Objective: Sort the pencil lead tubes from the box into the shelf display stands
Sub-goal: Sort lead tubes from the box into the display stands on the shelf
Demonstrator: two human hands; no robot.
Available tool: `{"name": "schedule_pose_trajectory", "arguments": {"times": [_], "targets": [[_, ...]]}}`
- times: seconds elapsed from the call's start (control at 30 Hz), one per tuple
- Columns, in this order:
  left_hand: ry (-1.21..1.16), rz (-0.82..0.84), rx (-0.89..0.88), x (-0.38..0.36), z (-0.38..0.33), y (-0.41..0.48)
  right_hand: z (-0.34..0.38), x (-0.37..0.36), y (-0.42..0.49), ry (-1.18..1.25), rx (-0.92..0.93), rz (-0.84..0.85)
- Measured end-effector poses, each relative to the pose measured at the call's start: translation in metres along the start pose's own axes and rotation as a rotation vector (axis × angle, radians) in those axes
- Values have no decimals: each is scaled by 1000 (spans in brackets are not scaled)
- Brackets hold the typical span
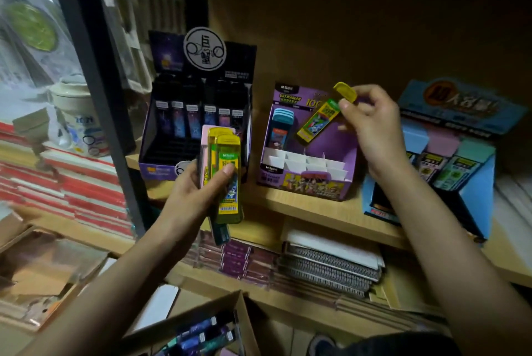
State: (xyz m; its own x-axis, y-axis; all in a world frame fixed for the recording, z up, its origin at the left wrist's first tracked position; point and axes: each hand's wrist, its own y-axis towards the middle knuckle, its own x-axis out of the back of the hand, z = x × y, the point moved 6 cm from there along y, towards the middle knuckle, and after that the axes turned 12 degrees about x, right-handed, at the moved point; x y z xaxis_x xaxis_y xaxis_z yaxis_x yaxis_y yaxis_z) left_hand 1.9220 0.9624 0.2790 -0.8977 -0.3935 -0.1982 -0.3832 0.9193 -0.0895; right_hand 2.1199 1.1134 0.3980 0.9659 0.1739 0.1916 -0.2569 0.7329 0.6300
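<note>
My left hand [198, 185] grips a stack of several lead tubes [226, 171], yellow ones in front and a pink one behind, held upright before the shelf. My right hand [371, 122] pinches one yellow lead tube [324, 116] near its cap, tilted over the purple display stand [305, 180]. That stand has white dividers and a few blue tubes [280, 128] at its back left. A dark display stand [195, 122] with dark tubes stands to its left. A cardboard box [201, 327] with more tubes lies at the bottom.
A blue display stand [449, 154] with pastel tubes sits at the right of the wooden shelf [316, 209]. Spiral notebooks [328, 266] and purple packs lie on the shelf below. A black post [98, 90] borders the left, with stacked red stationery beyond.
</note>
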Motion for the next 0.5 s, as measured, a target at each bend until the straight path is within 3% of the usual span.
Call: {"name": "schedule_pose_trajectory", "arguments": {"times": [0.17,0.5], "targets": [[-7,-22,24,5,10,-2,-16,-16,1,-107,97,85],[3,-4,22,8,16,-7,-43,-37,-9,-154,74,147]]}}
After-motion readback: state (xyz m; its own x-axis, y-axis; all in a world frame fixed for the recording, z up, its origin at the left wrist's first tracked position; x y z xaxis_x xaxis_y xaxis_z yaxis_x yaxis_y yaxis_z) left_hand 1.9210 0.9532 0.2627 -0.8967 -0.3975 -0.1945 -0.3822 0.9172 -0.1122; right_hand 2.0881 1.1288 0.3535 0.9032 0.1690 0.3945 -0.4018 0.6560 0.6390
